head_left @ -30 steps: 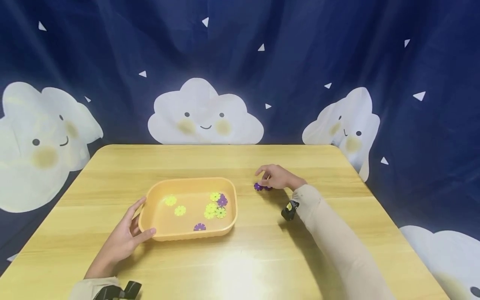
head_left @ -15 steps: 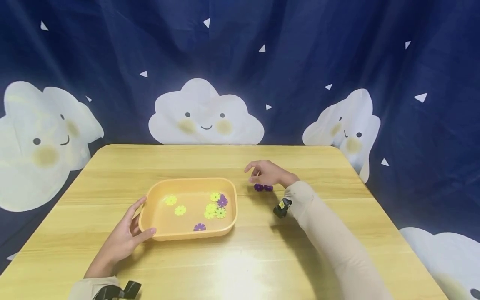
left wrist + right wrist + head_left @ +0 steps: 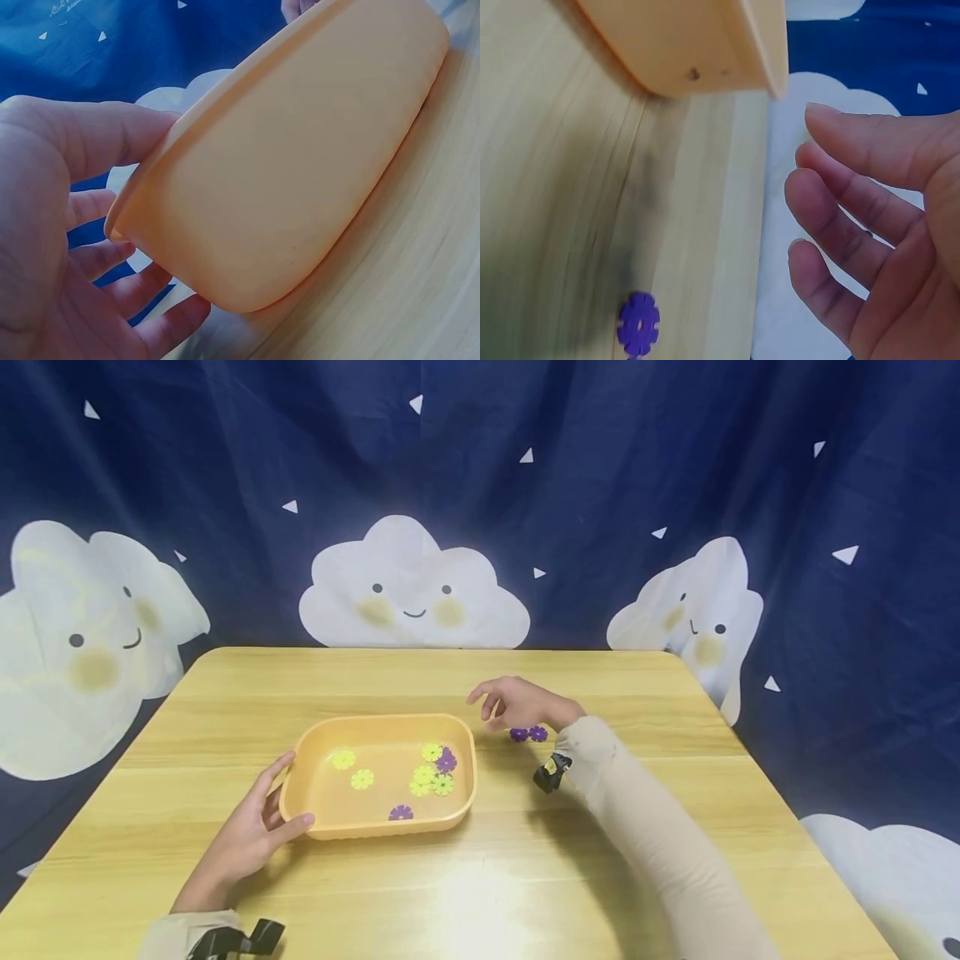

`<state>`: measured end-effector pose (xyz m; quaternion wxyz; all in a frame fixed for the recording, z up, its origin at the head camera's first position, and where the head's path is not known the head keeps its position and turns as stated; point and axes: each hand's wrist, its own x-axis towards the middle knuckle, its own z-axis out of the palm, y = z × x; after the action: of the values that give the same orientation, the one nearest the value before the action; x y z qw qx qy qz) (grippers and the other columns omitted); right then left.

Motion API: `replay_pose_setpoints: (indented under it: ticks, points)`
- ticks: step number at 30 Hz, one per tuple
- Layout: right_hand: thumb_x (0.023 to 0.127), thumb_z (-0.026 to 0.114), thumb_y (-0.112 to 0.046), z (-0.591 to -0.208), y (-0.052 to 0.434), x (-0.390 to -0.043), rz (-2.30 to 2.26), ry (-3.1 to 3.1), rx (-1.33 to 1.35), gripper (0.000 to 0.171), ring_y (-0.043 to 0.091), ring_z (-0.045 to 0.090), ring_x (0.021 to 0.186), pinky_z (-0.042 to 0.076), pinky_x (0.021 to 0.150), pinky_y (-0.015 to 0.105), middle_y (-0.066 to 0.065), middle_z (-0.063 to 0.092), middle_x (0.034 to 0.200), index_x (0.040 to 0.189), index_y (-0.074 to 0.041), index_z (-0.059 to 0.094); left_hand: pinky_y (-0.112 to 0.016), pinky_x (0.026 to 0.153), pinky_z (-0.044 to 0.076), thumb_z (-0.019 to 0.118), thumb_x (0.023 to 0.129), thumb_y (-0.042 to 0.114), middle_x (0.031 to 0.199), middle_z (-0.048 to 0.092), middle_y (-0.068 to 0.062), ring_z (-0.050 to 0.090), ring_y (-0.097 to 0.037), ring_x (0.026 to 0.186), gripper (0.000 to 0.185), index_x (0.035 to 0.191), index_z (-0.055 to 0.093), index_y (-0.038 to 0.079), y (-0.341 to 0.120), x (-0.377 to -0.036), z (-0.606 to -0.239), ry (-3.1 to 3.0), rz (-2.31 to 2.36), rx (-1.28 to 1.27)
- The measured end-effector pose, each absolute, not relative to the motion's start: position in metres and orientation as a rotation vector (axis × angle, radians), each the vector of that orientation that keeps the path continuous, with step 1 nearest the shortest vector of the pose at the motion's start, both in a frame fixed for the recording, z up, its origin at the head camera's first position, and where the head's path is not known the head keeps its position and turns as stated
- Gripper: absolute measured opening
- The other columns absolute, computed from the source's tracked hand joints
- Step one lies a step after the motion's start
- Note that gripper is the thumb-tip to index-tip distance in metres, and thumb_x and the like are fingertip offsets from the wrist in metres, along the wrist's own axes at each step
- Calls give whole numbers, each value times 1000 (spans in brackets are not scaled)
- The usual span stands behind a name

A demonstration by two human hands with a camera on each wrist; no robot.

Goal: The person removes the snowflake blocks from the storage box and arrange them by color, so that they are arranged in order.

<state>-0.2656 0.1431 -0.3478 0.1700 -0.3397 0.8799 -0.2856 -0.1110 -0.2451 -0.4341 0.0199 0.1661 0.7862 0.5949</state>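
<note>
A shallow orange plastic tray (image 3: pixel 330 822) stands on the table, holding several yellow flower-shaped discs (image 3: pixel 362 779) and two purple ones (image 3: pixel 401 812). My left hand (image 3: pixel 243 843) grips its left end, thumb on the near rim and fingers around the end wall (image 3: pixel 247 202). Right of the tray, my right hand (image 3: pixel 517 702) is raised over the table, its loosely bent fingers apart with nothing seen between them. Two purple flower-shaped discs (image 3: pixel 538 734) lie beneath that hand; in the right wrist view a purple notched disc (image 3: pixel 638 324) lies flat on the wood.
The light wooden table (image 3: pixel 420 902) ends at a rounded far edge. Behind it hangs a dark blue curtain (image 3: pixel 480 460) printed with white clouds and triangles. A black wrist camera (image 3: pixel 552 773) sits on the right sleeve.
My right hand has moved left and slightly up, from over the purple discs toward the tray, uncovering them. My left hand and the tray have stayed put.
</note>
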Motion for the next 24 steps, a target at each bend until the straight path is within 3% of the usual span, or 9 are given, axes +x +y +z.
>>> replay_pose_setpoints:
  ticks: [4, 9, 20, 24]
  points:
    - [81, 73, 4, -344, 134, -262, -798, 2484, -968, 45, 22, 68, 79, 55, 74, 26, 13, 69, 95, 124, -3, 61, -21, 84, 51, 67, 87, -4, 150, 10, -40, 38, -47, 123, 92, 153, 3, -2, -245, -111, -434, 2436, 1849, 507]
    - [80, 74, 3, -340, 121, -261, -763, 2484, -985, 48, 17, 67, 77, 55, 71, 25, 6, 68, 93, 125, -4, 61, -20, 85, 51, 67, 88, -4, 151, 8, -39, 32, -54, 123, 92, 153, 2, -2, -245, -111, -434, 2435, 1851, 499]
    - [83, 75, 1, -336, 95, -261, -650, 2476, -1066, 48, 21, 66, 85, 53, 80, 26, 11, 69, 100, 128, -3, 59, -18, 85, 50, 68, 87, -3, 151, 7, -38, 30, -57, 124, 93, 153, 2, -2, -245, -110, -434, 2428, 1850, 494]
    - [83, 75, 0, -342, 85, -261, -655, 2443, -1087, 49, 22, 65, 86, 53, 79, 25, 10, 69, 100, 129, -3, 59, -18, 85, 50, 68, 87, -4, 151, 9, -39, 34, -52, 125, 93, 152, 2, -2, -245, -111, -435, 2429, 1847, 500]
